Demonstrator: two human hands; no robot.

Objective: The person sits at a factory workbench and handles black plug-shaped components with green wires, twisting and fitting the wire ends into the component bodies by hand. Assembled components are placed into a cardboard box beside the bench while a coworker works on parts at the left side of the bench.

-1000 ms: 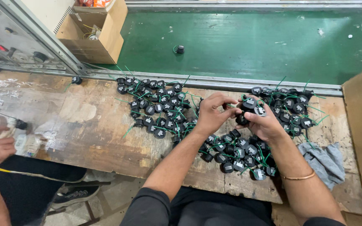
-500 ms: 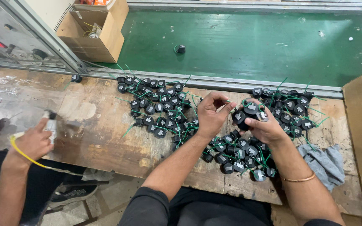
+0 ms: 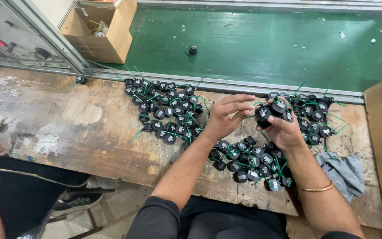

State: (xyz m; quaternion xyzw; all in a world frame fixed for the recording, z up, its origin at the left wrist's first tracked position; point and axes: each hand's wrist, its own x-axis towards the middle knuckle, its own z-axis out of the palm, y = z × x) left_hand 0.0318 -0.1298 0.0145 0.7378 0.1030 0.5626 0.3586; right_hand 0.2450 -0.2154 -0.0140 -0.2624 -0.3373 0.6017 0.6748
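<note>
Head view: right hand (image 3: pixel 284 130) clamps a few small black round parts (image 3: pixel 270 113) just above the near pile (image 3: pixel 253 161) on the wooden bench (image 3: pixel 67 132). Left hand (image 3: pixel 226 116), fingers loosely spread, pinches a green lead. Parts look light, rigid; best gripped by the body, leads flimsy.

- The worktop (image 3: pixel 67 132) carries three heaps of small round parts: one left of the hands (image 3: pixel 166 110), one beneath them (image 3: pixel 253 161), one to their right (image 3: pixel 315 115).
- Left hand (image 3: pixel 226 116) and right hand (image 3: pixel 284 128) meet over the middle heap, with a single part (image 3: pixel 262 114) between them.
- A cloth (image 3: pixel 343 170) lies right of the middle heap.
- Behind the worktop runs a conveyor belt (image 3: pixel 266 44); a cardboard box (image 3: pixel 100 31) stands at its left end.
</note>
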